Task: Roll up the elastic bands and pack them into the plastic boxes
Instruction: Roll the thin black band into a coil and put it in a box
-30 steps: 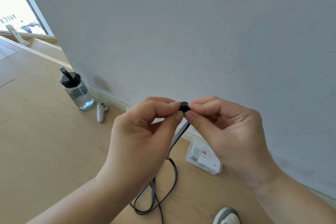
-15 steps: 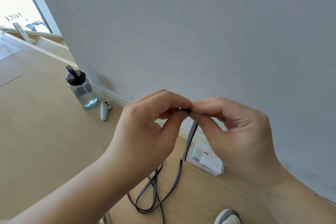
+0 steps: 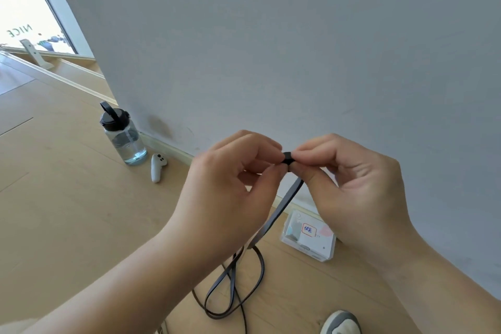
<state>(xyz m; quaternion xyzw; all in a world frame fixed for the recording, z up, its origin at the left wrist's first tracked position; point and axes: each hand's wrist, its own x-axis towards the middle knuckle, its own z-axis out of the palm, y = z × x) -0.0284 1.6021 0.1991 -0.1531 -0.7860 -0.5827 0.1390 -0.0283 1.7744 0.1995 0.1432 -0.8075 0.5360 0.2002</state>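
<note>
Both hands are up in front of the wall, pinching a tiny black roll of the elastic band (image 3: 288,158) between them: left hand (image 3: 230,192) is gripping one side, right hand (image 3: 355,187) the other. The rest of the band is dangling down and looping on the wooden floor (image 3: 67,211). The plastic box (image 3: 309,236) is sitting by the wall, just beside it.
</note>
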